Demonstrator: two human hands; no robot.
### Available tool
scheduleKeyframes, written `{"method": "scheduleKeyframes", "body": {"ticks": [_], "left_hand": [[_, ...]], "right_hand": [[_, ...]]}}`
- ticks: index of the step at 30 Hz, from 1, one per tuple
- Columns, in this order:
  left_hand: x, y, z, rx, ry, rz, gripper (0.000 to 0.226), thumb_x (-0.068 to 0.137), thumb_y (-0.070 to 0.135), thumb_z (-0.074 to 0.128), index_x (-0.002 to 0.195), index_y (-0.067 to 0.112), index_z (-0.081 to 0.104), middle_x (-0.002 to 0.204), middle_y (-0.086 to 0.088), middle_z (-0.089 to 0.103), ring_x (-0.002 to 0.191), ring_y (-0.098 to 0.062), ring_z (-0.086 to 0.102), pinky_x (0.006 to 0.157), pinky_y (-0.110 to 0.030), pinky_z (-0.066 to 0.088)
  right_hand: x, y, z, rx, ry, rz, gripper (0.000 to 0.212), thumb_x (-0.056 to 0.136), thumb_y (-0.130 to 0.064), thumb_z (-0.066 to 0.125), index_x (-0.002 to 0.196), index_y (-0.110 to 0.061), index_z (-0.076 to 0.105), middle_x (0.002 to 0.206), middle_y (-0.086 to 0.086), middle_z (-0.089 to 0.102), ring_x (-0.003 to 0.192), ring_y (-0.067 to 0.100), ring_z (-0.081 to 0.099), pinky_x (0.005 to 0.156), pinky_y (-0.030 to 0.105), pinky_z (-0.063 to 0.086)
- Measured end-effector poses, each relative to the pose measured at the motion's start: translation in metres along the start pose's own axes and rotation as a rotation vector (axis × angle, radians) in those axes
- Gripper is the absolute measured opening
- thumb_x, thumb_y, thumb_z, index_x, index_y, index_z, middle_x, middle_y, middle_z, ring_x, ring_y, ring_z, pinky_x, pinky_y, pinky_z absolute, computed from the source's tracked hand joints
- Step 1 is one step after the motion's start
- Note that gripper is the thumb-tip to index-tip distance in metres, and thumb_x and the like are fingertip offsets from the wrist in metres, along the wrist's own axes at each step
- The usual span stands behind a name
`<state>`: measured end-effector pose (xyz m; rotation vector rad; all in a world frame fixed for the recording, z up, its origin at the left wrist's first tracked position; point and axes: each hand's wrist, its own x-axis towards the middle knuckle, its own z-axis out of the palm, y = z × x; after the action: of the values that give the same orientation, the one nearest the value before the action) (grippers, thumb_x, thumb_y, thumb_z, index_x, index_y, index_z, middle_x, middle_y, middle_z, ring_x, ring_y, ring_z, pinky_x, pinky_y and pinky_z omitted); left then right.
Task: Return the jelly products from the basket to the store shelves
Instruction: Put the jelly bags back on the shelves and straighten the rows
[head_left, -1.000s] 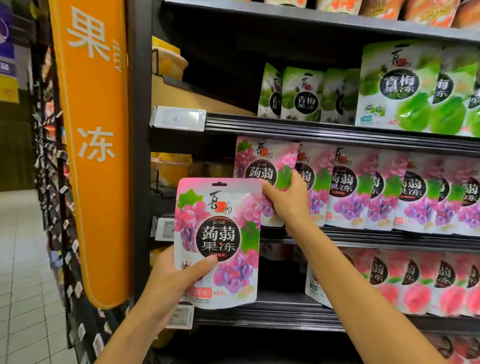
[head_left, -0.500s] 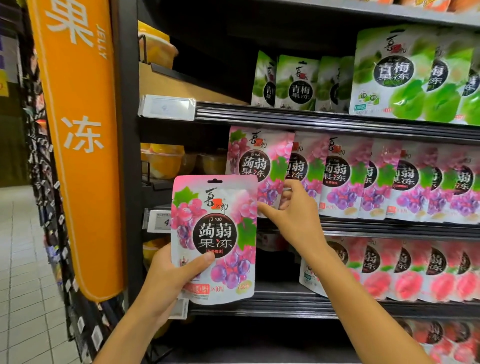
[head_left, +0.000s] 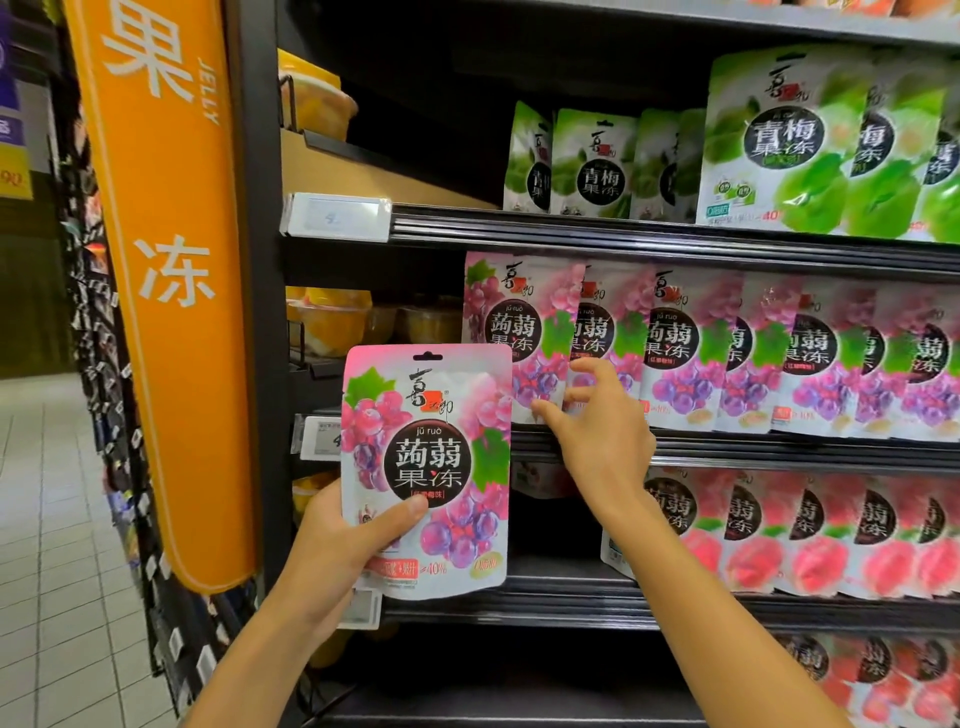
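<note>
Beside the view's left edge, an orange sign (head_left: 161, 291) marked JELLY is fixed to a dark post. At four o'clock of it, the left hand (head_left: 332, 556) is clamped on a grape pouch (head_left: 426, 467). The thumb is laid across the front near the pouch's seven o'clock corner, and the fingers are hidden behind it. The pouch is held upright in the air, in front of the shelf edge (head_left: 753, 449) and not yet set on it, with a price tag (head_left: 319, 439) partly covered at its nine o'clock. At three o'clock of the pouch, the right hand (head_left: 602, 436) is kept apart from it, with fingers spread and loosely bent and nothing gripped. Its fingertips are placed by the foot of the leftmost packs in the grape row (head_left: 675, 353), and whether contact is made cannot be told. Green packs (head_left: 779, 145) are stood at twelve o'clock of that row and peach packs (head_left: 805, 535) at six o'clock. The pouch is judged to be light, soft-walled and glossy, so buckling or slipping is to be expected if it is pinched by one corner, and the fill may sag. A surer hold would probably be had at the sealed side edges, or at the flat top band by the hang hole at twelve o'clock. From there it could be stood at the row's nine o'clock end.
</note>
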<state>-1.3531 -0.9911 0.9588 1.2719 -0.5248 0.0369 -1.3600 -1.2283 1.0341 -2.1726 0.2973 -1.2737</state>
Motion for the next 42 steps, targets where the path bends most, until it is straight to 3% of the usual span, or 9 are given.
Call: {"method": "scheduleKeyframes", "body": {"ticks": [3,6,8,10,14,20,26,32,42], "left_hand": [[0.001,0.002,0.005,-0.002,0.013,0.0,0.077,0.045,0.049,0.093,0.111,0.022,0.067,0.104,-0.008,0.076,0.093,-0.026,0.074,0.067,-0.031,0.06],[0.007,0.005,0.011,-0.028,0.016,-0.002,0.048,0.063,0.037,0.088,0.107,0.024,0.07,0.103,-0.009,0.076,0.093,-0.027,0.074,0.068,-0.031,0.06],[0.012,0.009,0.015,-0.03,0.004,0.007,0.044,0.064,0.031,0.082,0.106,0.025,0.071,0.103,-0.009,0.076,0.094,-0.027,0.074,0.069,-0.033,0.061],[0.017,0.017,0.02,-0.014,-0.004,0.011,0.055,0.062,0.035,0.082,0.113,0.02,0.067,0.104,-0.009,0.076,0.095,-0.026,0.073,0.072,-0.035,0.061],[0.029,0.037,0.034,0.026,-0.012,0.054,0.054,0.065,0.034,0.079,0.115,0.018,0.065,0.103,-0.006,0.076,0.093,-0.024,0.074,0.072,-0.033,0.061],[0.045,0.063,0.04,0.087,0.17,0.158,0.067,0.074,0.036,0.076,0.131,0.012,0.05,0.123,-0.002,0.066,0.105,-0.016,0.069,0.081,-0.029,0.059],[0.034,0.062,0.041,0.494,0.141,0.472,0.041,0.093,0.024,0.064,0.13,0.032,0.049,0.13,0.022,0.047,0.116,0.017,0.045,0.09,-0.003,0.04],[0.036,0.045,0.05,0.944,0.092,0.544,0.046,0.094,0.023,0.06,0.138,0.036,0.051,0.159,0.007,0.029,0.15,-0.008,0.011,0.124,-0.036,0.001],[0.042,0.027,0.058,1.099,0.08,0.552,0.057,0.097,0.03,0.054,0.15,0.026,0.034,0.162,0.004,0.019,0.149,-0.01,0.014,0.12,-0.029,-0.011]], "right_hand": [[-0.002,0.002,-0.007,0.045,0.0,0.013,0.04,0.085,-0.037,0.073,0.119,-0.031,0.053,0.075,-0.024,0.059,0.085,0.013,0.065,0.072,0.035,0.049],[-0.006,-0.002,-0.017,0.156,0.012,-0.041,0.029,0.089,-0.03,0.068,0.116,-0.025,0.058,0.088,-0.019,0.066,0.078,0.008,0.063,0.076,0.038,0.053],[-0.01,-0.009,-0.025,0.313,0.019,-0.129,0.018,0.091,-0.026,0.066,0.108,-0.023,0.063,0.093,-0.016,0.067,0.075,0.002,0.06,0.073,0.023,0.052],[-0.017,-0.017,-0.032,0.477,-0.169,-0.137,0.012,0.09,-0.034,0.067,0.101,-0.028,0.066,0.091,-0.015,0.069,0.081,-0.002,0.062,0.068,0.013,0.05],[-0.026,-0.029,-0.03,0.645,-0.568,0.016,0.02,0.083,-0.034,0.075,0.098,-0.038,0.062,0.084,-0.018,0.074,0.083,0.002,0.071,0.063,0.02,0.057],[-0.007,-0.039,-0.021,0.807,-0.444,0.229,0.052,0.08,-0.011,0.079,0.127,-0.007,0.059,0.098,0.012,0.075,0.082,0.017,0.073,0.069,0.028,0.058],[0.012,-0.051,-0.01,0.865,-0.28,0.294,0.053,0.08,0.0,0.076,0.13,-0.008,0.058,0.083,0.003,0.073,0.06,0.001,0.069,0.048,0.012,0.049],[0.02,-0.065,0.011,0.702,-0.12,0.252,0.048,0.084,-0.007,0.074,0.129,-0.016,0.059,0.094,0.001,0.068,0.087,0.014,0.068,0.076,0.029,0.056],[0.006,-0.052,0.013,0.512,-0.117,0.029,0.031,0.089,-0.007,0.068,0.115,-0.022,0.062,0.073,-0.021,0.062,0.064,-0.016,0.062,0.06,0.007,0.052]]}}
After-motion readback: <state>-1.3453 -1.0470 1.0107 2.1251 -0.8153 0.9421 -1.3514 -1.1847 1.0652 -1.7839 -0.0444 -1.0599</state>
